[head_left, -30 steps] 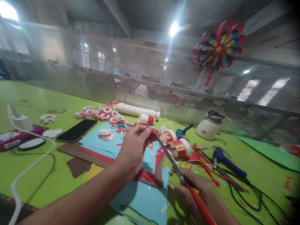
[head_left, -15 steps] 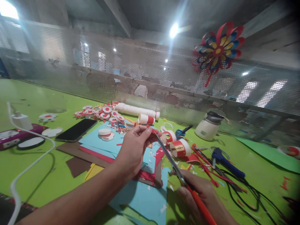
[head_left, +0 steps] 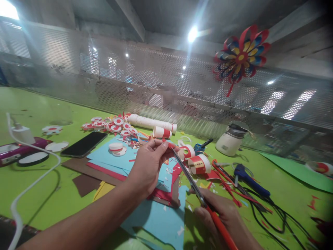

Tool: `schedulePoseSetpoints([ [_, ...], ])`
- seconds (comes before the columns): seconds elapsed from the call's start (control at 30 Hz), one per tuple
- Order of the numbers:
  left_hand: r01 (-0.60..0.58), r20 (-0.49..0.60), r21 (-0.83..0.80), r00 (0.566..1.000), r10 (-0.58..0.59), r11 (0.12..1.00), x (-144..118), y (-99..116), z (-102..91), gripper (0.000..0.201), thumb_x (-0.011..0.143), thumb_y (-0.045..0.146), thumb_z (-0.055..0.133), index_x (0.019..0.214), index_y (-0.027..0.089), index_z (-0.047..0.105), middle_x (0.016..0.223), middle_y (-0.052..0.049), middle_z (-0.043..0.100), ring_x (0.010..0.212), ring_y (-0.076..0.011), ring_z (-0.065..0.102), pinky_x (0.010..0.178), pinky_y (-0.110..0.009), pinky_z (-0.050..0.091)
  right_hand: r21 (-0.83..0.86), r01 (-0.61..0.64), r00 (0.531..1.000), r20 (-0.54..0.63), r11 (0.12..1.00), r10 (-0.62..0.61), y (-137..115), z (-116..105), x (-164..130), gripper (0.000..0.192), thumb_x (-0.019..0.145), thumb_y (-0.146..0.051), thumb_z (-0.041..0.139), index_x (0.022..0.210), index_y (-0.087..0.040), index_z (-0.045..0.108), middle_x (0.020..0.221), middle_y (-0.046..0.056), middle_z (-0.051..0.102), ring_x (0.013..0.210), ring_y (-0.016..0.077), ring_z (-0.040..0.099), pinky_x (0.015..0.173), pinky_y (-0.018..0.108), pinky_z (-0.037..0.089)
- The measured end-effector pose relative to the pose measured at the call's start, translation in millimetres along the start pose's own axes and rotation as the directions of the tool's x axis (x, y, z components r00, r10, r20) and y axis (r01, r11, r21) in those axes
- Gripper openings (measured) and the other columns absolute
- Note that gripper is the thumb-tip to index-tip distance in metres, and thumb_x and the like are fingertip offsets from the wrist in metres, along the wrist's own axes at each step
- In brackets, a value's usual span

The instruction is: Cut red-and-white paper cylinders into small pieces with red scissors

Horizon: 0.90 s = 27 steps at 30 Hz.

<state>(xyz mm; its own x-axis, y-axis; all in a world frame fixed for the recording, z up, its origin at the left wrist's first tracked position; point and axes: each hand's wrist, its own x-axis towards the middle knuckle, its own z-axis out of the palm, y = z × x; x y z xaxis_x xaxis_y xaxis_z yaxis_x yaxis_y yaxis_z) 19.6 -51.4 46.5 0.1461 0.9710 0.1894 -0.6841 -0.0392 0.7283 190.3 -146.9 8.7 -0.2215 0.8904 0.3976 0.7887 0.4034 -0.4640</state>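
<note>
My left hand [head_left: 151,159] pinches a small piece of red paper [head_left: 170,145] above the stack of coloured sheets. Orange-handled scissors [head_left: 191,180] are gripped in my right hand [head_left: 221,211], their blades angled up and left so that the tips meet the red piece. Whether the blades are parted at the tips I cannot tell. Under my hands lie light blue paper sheets [head_left: 100,156], with red and brown sheets below. A small white paper hat with a red band [head_left: 116,148] sits on the blue sheets, left of my left hand.
Behind my hands are cut paper cups [head_left: 199,164], a long stack of white cups [head_left: 152,122] and many red-and-white discs [head_left: 116,129]. A blue glue gun [head_left: 251,180] with a black cord lies right. A phone [head_left: 84,144] and white cable [head_left: 36,180] are left; a white jug [head_left: 229,142] stands behind.
The view has shifted very slightly. Both hands, the scissors and the red paper keep almost the same position.
</note>
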Motion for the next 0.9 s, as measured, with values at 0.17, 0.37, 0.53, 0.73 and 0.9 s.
schedulePoseSetpoints([
  [0.17,-0.008,0.006,0.006,1.000,0.008,1.000,0,0,-0.4,0.009,0.072,0.016,0.061,0.069,0.013,0.055,0.067,-0.002,0.061,0.066,-0.0133,0.062,0.076,-0.032,0.047,-0.050,-0.014,1.000,0.010,0.999,0.014,-1,-1,2,0.027,0.084,-0.035,0.045,0.086,-0.016,0.064,0.064,0.002,0.059,0.057,0.0159,0.054,0.052,0.023,0.042],
  [0.37,0.019,0.018,0.030,1.000,-0.019,0.999,2,4,-2.0,0.009,0.071,0.016,0.062,0.066,0.013,0.055,0.066,-0.003,0.061,0.064,-0.0132,0.061,0.075,-0.033,0.047,0.016,-0.018,1.000,0.006,1.000,0.018,-1,-1,3,0.034,0.084,-0.042,0.042,0.091,-0.017,0.063,0.058,-0.001,0.052,0.052,0.0133,0.046,0.048,0.022,0.037],
  [0.53,0.024,0.062,0.102,0.998,-0.030,0.994,5,9,-3.7,0.012,0.071,0.015,0.060,0.062,0.012,0.054,0.065,-0.004,0.062,0.063,-0.0131,0.060,0.076,-0.034,0.048,0.171,-0.096,0.995,0.045,0.981,0.089,-5,-4,1,0.043,0.084,-0.052,0.038,0.090,-0.019,0.064,0.052,-0.003,0.040,0.044,0.0106,0.035,0.042,0.021,0.029],
  [0.73,0.042,0.087,0.154,0.995,-0.056,0.987,6,14,-4.6,0.012,0.071,0.013,0.060,0.061,0.013,0.053,0.064,-0.005,0.061,0.063,-0.0143,0.059,0.072,-0.034,0.048,0.329,-0.181,0.983,0.096,0.927,0.158,-10,-9,-1,0.043,0.084,-0.052,0.039,0.089,-0.018,0.065,0.053,-0.002,0.043,0.045,0.0117,0.040,0.041,0.021,0.033],
  [0.9,0.057,0.089,0.178,0.993,-0.073,0.982,6,14,-5.4,0.011,0.069,0.015,0.062,0.062,0.013,0.053,0.063,-0.006,0.062,0.061,-0.0148,0.060,0.068,-0.032,0.048,0.356,-0.125,0.987,0.142,0.926,0.079,-7,-12,2,0.039,0.084,-0.049,0.040,0.090,-0.020,0.066,0.055,-0.001,0.045,0.044,0.0105,0.036,0.040,0.021,0.030],
])
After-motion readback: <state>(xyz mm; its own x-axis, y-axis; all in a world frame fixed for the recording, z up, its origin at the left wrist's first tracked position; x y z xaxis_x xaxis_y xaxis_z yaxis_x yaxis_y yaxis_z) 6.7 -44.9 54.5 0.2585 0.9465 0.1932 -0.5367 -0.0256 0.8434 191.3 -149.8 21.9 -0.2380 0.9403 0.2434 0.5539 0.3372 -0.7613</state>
